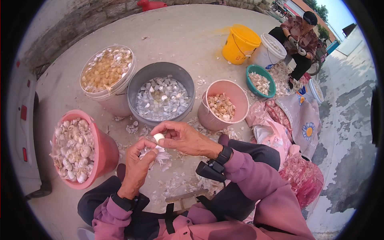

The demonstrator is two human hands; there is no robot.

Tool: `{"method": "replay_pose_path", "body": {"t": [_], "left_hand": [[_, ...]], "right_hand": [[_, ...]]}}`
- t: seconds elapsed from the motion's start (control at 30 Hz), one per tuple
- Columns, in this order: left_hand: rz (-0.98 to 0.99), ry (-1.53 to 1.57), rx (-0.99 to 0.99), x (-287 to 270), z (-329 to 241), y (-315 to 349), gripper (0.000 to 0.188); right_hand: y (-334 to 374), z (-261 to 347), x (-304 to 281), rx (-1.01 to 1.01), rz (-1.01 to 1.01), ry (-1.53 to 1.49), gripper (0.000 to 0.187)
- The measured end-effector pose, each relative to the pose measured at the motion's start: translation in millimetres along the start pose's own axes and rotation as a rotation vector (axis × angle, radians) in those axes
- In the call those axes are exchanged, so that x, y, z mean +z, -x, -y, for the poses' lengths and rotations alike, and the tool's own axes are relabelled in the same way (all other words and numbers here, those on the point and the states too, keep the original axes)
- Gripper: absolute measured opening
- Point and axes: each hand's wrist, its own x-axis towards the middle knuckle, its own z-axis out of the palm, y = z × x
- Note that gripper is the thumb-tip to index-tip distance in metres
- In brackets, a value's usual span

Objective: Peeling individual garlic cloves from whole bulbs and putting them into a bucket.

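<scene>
A pale, smooth garlic clove [159, 137] is pinched between the thumb and fingers of my right hand [185, 138]. Just left of it and lower, my left hand [137, 163] is closed on whitish papery garlic skin [161, 157], which hangs out between the two hands. Both hands hover in front of a grey tub [134, 98] of water with white skins and cloves floating in it. To the left stands a pink bucket [107, 152] heaped with whole garlic bulbs [74, 150]. Right of the grey tub, a dusty-pink bucket [236, 94] contains loose unpeeled cloves [221, 107].
A white bucket [130, 74] of cloves in liquid stands back left. Farther right are a yellow bucket [238, 46], a lidded white bucket [268, 52] and a green basin [273, 86]. Sacks [302, 120] lie at right. A gloved person [304, 36] sits beyond. Skins litter the concrete.
</scene>
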Motion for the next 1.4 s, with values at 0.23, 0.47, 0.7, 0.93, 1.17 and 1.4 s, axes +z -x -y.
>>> {"method": "replay_pose_path", "body": {"t": [0.23,0.47,0.7,0.93,1.17,1.4], "left_hand": [[0.038,-0.049,0.065,-2.1,1.2,2.2,0.006],[-0.112,-0.112,0.019,-7.2,5.9,3.6,0.014],[-0.084,-0.253,0.096,-5.2,12.7,1.8,0.013],[-0.099,-0.396,0.261,-10.0,27.5,-1.8,0.013],[-0.106,-0.250,0.147,-3.2,20.4,0.7,0.008],[-0.116,-0.287,0.111,-1.5,17.5,-0.5,0.012]], "right_hand": [[1.2,4.4,0.4,0.110,-0.085,-0.003,0.038],[0.1,-0.3,11.8,0.111,-0.091,0.091,0.028],[0.0,-9.5,10.8,-0.123,-0.099,0.370,0.028],[2.6,-5.1,13.4,-0.235,-0.054,0.597,0.026],[4.7,-10.8,16.4,-0.069,-0.040,0.383,0.027],[1.0,-6.1,11.8,0.105,-0.120,-0.053,0.021]]}}
